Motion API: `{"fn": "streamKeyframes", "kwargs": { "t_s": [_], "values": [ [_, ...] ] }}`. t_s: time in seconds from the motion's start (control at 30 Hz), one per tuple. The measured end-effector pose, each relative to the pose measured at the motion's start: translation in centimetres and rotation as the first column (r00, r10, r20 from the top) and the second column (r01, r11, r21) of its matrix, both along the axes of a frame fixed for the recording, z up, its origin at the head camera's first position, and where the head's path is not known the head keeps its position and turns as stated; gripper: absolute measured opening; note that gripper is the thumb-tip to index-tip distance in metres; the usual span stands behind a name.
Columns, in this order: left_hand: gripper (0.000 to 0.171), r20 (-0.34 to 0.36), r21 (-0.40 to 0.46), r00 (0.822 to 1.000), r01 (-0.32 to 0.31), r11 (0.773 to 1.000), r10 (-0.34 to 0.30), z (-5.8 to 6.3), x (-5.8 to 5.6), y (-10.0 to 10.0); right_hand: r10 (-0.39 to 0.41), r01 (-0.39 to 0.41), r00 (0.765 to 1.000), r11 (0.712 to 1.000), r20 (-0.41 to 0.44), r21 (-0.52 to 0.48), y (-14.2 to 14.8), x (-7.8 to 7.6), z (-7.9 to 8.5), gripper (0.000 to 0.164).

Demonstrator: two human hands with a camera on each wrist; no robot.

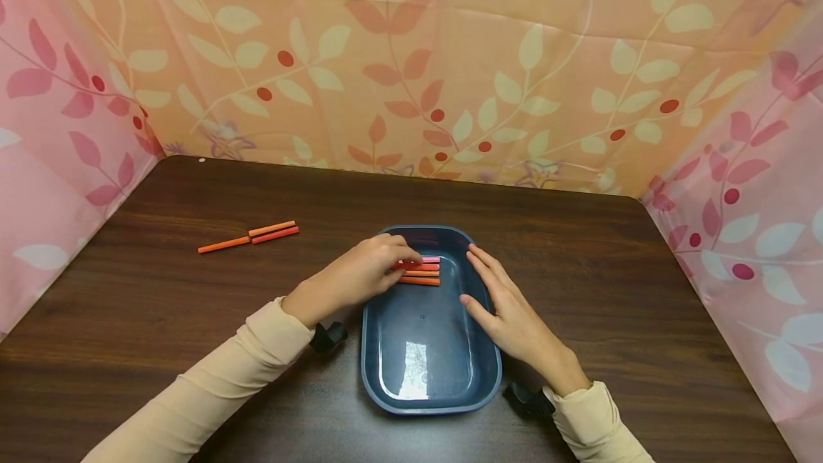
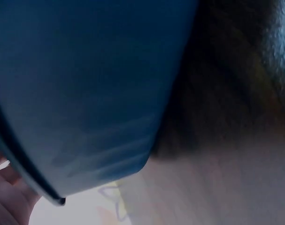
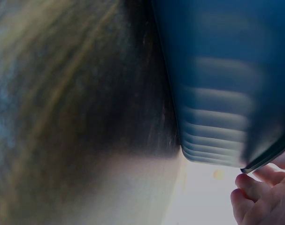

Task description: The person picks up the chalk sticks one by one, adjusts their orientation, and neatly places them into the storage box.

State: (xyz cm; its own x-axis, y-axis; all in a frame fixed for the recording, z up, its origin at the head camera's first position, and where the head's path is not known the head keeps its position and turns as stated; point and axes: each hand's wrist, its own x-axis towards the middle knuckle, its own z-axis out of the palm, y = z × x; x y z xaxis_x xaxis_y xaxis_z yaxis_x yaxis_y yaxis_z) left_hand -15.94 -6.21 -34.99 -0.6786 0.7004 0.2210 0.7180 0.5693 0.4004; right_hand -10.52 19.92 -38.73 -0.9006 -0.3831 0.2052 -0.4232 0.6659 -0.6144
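Pink, red and orange sticks [image 1: 427,274] lie side by side on the tray [image 1: 437,359] floor, far end, probably aligned to stay neat; they stick out rightward from under the left hand [image 1: 363,270], thumb and fingers pinching near their left ends, exact stick can't tell; right hand [image 1: 511,306], fingers straight on tray's right rim, likely steadying; three loose sticks [image 1: 275,235] on surface [image 1: 617,291], left of tray
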Motion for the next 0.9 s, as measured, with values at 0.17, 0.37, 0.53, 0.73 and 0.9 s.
{"fn": "streamKeyframes", "kwargs": {
  "t_s": [0.17, 0.37, 0.53, 0.73, 0.9],
  "values": [
    [0.030, 0.008, -0.028, 1.000, 0.000, 1.000, 0.001, -0.5, 0.0, 0.5, -0.001, 0.001, 1.000, 1.000, -0.001, 0.001, 0.0, 0.0, 0.0, 0.068],
    [0.033, 0.036, -0.075, 0.999, -0.021, 0.997, 0.024, -0.7, 0.1, 1.0, 0.002, -0.002, 1.000, 1.000, 0.007, -0.003, 0.0, -0.1, 0.0, 0.068],
    [0.032, 0.003, -0.095, 1.000, -0.015, 0.995, 0.015, -1.0, 0.1, 1.4, 0.007, -0.007, 1.000, 1.000, 0.006, -0.005, 0.0, -0.1, 0.0, 0.069],
    [0.026, -0.008, -0.110, 0.999, -0.037, 0.993, 0.036, -1.3, 0.2, 1.8, 0.007, -0.007, 1.000, 1.000, 0.002, -0.003, 0.0, 0.0, 0.2, 0.069],
    [0.024, 0.008, -0.132, 0.999, -0.038, 0.990, 0.040, -1.5, 0.4, 1.7, 0.006, -0.006, 1.000, 1.000, 0.000, -0.002, 0.0, -0.1, 0.0, 0.069]
  ]
}}
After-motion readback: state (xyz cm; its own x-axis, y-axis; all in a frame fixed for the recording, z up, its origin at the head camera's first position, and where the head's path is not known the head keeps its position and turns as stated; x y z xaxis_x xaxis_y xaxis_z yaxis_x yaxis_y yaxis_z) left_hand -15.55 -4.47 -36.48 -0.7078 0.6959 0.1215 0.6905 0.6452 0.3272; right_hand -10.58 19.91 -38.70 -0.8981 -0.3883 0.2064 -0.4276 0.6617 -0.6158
